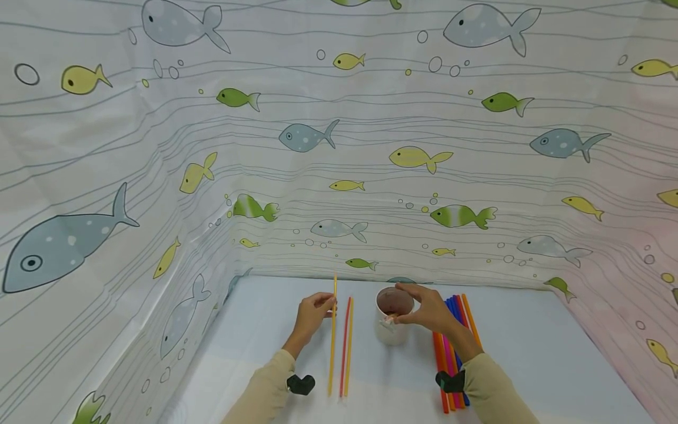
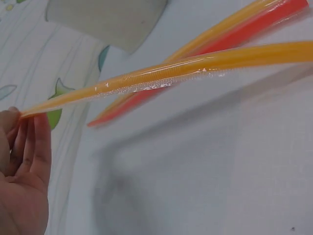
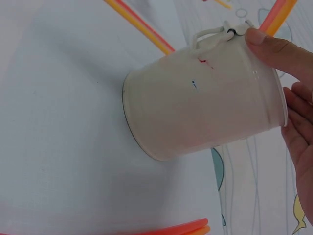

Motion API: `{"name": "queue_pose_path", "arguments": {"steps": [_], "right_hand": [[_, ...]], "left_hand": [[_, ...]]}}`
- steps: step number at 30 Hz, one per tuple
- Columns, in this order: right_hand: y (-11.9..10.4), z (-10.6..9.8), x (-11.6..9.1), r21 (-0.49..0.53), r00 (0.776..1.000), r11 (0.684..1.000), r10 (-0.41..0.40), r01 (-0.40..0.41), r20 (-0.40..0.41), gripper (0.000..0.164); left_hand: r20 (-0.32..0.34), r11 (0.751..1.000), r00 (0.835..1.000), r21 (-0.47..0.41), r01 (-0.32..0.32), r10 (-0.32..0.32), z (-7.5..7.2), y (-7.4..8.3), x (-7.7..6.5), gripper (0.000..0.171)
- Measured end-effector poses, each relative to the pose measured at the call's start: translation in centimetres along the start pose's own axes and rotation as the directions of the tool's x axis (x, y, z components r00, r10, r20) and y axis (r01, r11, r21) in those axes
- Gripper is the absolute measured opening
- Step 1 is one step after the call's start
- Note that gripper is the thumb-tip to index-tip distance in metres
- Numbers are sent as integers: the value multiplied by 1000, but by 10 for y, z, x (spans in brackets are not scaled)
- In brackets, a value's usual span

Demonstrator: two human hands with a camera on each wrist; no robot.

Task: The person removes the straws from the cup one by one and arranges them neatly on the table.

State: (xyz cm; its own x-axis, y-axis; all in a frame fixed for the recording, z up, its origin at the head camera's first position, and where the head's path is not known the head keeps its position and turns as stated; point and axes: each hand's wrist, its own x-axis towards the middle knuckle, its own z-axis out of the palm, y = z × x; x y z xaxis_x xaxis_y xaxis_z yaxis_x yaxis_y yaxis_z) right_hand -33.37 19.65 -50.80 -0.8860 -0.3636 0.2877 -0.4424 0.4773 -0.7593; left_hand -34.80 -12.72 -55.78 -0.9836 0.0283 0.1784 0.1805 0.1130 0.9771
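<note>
My left hand (image 1: 311,315) pinches a yellow-orange drinking straw (image 1: 332,353) near its far end, thumb against fingers. In the left wrist view the straw (image 2: 195,64) shows a clear plastic wrapper. Just right of it, a red straw (image 1: 344,353) and a second yellow straw (image 1: 349,344) lie side by side on the table. My right hand (image 1: 431,309) grips the rim of a small white pail (image 1: 391,335), thumb on the near side and fingers at the far side. A wire handle fitting (image 3: 210,39) shows beside the thumb in the right wrist view. The pail's inside looks brownish.
Several thick straws (image 1: 445,377) in red, orange, pink and blue lie in a bundle under and beside the right forearm. A fish-patterned curtain (image 1: 371,206) rises behind the white table (image 1: 254,330) and along both sides.
</note>
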Motion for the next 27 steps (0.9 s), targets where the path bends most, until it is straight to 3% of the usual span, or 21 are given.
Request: {"name": "queue_pose_path", "arguments": {"steps": [6,12,27], "right_hand": [[1,0,1,4,1000,1000,8,-8,6,82],[-1,-1,1,1,1000,1000,20,-20,9,82],[-1,0,0,18,1000,1000,14,-14,6,81]], "left_hand": [[17,997,999,56,48,-49,2,-14,-2,34],[18,994,996,73,85,-86,5,-24,-4,31],[-42,987,998,148,62,-56,14,-33,-3,21]]}}
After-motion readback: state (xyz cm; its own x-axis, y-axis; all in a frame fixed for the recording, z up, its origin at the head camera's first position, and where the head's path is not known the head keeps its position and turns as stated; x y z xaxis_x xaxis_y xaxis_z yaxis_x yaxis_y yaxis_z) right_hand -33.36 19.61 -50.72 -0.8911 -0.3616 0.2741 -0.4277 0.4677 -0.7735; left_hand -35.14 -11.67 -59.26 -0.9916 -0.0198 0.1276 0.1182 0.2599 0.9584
